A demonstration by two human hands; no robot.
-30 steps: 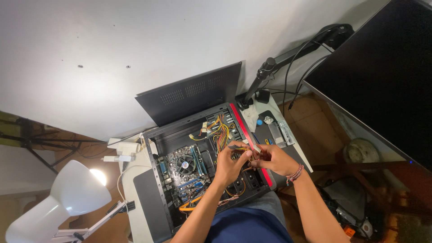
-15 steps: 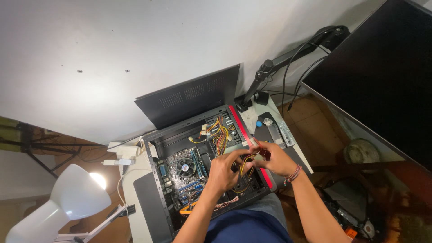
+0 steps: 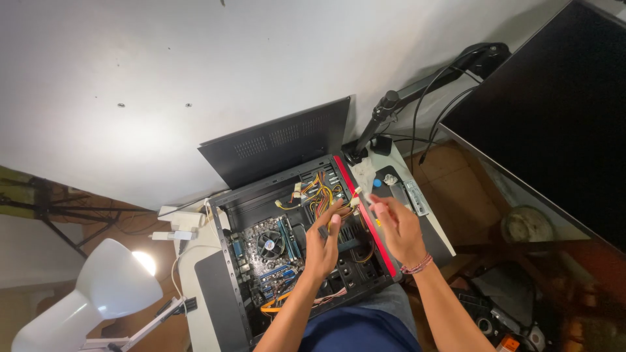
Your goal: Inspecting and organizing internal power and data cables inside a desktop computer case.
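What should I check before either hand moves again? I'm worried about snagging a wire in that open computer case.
1. Case side open, inside reachable: ok.
2. Left hand grips the yellow and orange wire bundle: ok.
3. Right hand pinches a small white connector: ok, though which wires feed it, cannot tell.
4. Wires clear of the cooler fan: ok.
5. Removed side panel leans steadily against the wall: cannot tell.
6. Lamp lit beside the case: ok.
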